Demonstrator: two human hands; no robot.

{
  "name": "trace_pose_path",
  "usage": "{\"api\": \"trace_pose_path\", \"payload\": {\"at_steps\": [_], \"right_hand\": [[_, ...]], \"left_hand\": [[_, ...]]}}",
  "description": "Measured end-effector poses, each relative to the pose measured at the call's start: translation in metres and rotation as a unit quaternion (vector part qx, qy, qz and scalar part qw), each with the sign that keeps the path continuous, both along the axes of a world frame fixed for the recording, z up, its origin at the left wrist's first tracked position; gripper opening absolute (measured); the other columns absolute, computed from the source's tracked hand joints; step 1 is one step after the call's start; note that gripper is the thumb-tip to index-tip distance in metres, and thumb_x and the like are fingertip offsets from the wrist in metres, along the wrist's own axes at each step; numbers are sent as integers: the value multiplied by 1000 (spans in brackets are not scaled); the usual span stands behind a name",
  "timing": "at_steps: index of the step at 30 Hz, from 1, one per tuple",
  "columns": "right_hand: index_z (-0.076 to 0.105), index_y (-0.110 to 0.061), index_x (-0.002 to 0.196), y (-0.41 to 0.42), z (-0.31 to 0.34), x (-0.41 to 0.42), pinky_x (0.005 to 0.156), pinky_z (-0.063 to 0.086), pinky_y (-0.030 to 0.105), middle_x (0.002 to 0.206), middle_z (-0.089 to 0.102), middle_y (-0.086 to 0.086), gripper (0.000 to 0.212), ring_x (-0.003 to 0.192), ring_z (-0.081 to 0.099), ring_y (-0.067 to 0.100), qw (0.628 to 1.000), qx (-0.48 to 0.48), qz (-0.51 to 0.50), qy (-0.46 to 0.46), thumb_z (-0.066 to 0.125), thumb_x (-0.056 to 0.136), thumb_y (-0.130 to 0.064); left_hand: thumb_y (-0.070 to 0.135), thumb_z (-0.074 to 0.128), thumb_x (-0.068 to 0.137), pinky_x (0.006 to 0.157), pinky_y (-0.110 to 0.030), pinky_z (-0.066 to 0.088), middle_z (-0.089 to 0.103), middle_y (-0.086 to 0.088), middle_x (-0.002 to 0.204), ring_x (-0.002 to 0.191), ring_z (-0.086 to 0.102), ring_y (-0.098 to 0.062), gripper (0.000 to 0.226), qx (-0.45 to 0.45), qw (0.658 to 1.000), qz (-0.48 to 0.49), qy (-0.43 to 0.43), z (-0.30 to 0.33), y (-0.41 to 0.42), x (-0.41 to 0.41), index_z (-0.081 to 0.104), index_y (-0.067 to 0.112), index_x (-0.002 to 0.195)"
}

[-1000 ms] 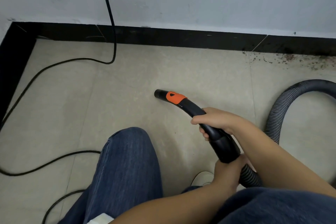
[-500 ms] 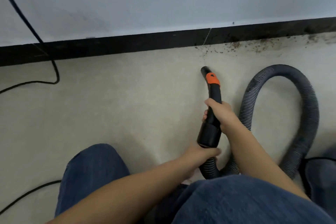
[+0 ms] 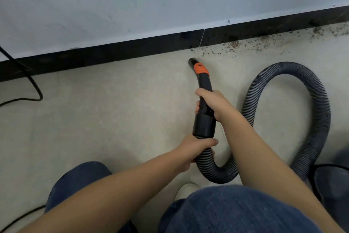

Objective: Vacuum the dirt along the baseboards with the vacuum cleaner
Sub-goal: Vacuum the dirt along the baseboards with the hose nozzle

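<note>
Because dirt [image 3: 234, 44] hugs the baseboard [image 3: 113, 55], your right hand [image 3: 213, 102] clasps the nozzle [image 3: 203, 89] while your left hand [image 3: 196, 149] clasps the hose [image 3: 309, 119].

Ribbed dark plastic hose [image 3: 319, 111], smooth black plastic nozzle [image 3: 203, 89], glossy black baseboard [image 3: 113, 54], matt floor [image 3: 113, 115].

Take the baseboard [image 3: 117, 56] as your mark: the nozzle [image 3: 193, 62] sits just before it, dirt [image 3: 234, 44] lies along its foot to the right, the hose [image 3: 317, 111] loops farther right, and a cable [image 3: 28, 79] crosses its left end.
</note>
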State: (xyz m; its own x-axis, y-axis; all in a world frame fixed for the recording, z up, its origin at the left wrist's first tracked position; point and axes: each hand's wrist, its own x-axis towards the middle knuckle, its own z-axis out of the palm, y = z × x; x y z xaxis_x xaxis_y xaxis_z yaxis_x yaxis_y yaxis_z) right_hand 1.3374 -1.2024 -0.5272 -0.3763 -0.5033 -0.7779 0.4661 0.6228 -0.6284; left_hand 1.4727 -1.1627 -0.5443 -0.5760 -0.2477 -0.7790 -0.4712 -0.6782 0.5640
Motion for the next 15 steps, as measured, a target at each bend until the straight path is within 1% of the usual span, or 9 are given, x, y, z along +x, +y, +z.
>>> {"api": "trace_pose_path", "payload": {"at_steps": [3, 6, 12, 15], "right_hand": [[49, -7, 91, -2, -6, -4, 51, 52, 29, 58, 53, 7, 13, 41, 52, 18, 999, -8, -47, 3, 60, 87, -12], [48, -7, 92, -4, -8, -11, 50, 52, 28, 60, 52, 8, 12, 43, 51, 17, 996, -12, -83, 6, 59, 87, -11], [48, -7, 95, -5, -9, -24, 47, 53, 26, 61, 52, 8, 14, 43, 51, 17, 998, -1, -67, 17, 59, 88, -12], [48, -7, 95, -6, -10, -32, 48, 53, 27, 59, 52, 7, 15, 41, 51, 17, 998, 1, -56, 25, 60, 87, -13]], "left_hand": [[17, 68, 84, 56, -21, 52, 66, -8, 73, 62, 64, -15, 19, -9, 1000, -16, -7, -4, -11, -3, 56, 13, 99], [18, 68, 83, 59, -22, 51, 66, -7, 72, 62, 64, -15, 18, -8, 999, -43, -6, -7, -24, -8, 57, 14, 97], [17, 68, 83, 61, -23, 52, 66, -7, 73, 63, 64, -15, 17, 11, 999, -30, 7, -9, -22, -21, 57, 16, 96], [15, 66, 84, 58, -21, 53, 64, -7, 70, 59, 62, -14, 14, 16, 1000, -18, 18, -7, -20, -28, 56, 16, 93]]}}
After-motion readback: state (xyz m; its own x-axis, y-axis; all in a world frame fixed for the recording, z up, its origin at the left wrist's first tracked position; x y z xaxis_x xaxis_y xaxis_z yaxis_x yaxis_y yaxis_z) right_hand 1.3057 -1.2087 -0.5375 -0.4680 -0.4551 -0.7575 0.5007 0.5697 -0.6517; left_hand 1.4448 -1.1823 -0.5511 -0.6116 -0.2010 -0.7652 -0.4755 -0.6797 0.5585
